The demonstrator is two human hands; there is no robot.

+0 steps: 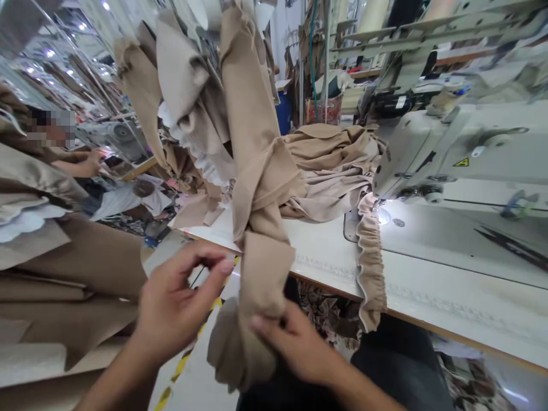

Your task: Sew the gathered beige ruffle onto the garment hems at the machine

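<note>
A long tan fabric strip [268, 257] hangs down at the middle of the view, its lower end bunched over the table's front edge. My right hand [295, 342] grips this strip, thumb on top and fingers curled behind it. Just left of the strip, my left hand [180, 297] is raised, thumb and fingers curved but apart, with nothing seen between them. A gathered tan ruffle strip [371, 268] lies under the sewing machine [462, 154] needle area and droops over the front edge. Folded tan fabric [329, 171] is heaped behind it on the table.
Black scissors [514, 245] lie on the machine bed at the right. More tan panels [85, 285] are stacked at the left, and cloth pieces [188, 85] hang above the table. Another person's hand [92, 162] works at the far left. Ruffled scraps [329, 308] sit below the table edge.
</note>
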